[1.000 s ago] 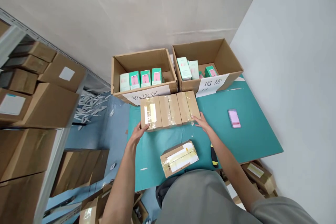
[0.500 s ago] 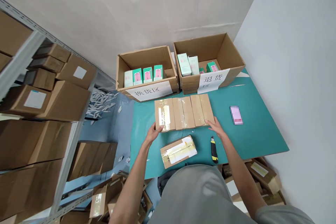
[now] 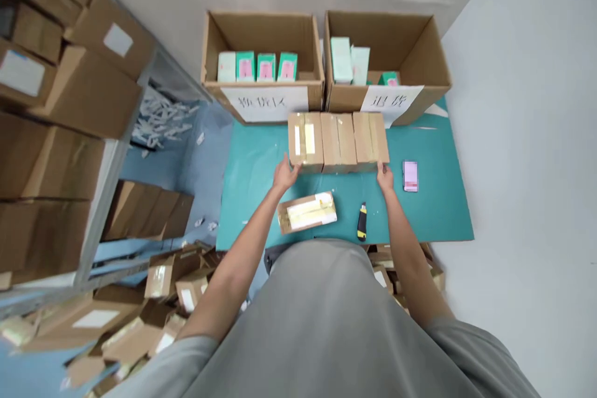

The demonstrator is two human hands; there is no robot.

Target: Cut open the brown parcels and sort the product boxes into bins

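Observation:
Three small taped cardboard boxes stand side by side in a row at the back of the green table. My left hand [image 3: 286, 174] grips the front left corner of the left cardboard box [image 3: 305, 140], which bears a white label. At the row's other end, my right hand [image 3: 385, 178] has its fingers closed on the front right corner of the right cardboard box [image 3: 371, 137]. Between them sits the middle cardboard box [image 3: 339, 138], touched by neither hand. A longer taped box [image 3: 308, 212] lies nearer my body, left of a black and yellow utility knife [image 3: 362, 222].
Two open cartons with paper signs, a left carton [image 3: 261, 102] and a right carton [image 3: 410, 106], hold green and white product boxes behind the row. A phone [image 3: 410, 176] lies right on the table [image 3: 433, 217]. Shelved boxes [image 3: 88, 87] stand left; opened boxes [image 3: 163, 273] lie below.
Both hands have moved the row of three boxes away from me, up against the cartons. The view has tilted further down. The longer box and the knife stay on the table.

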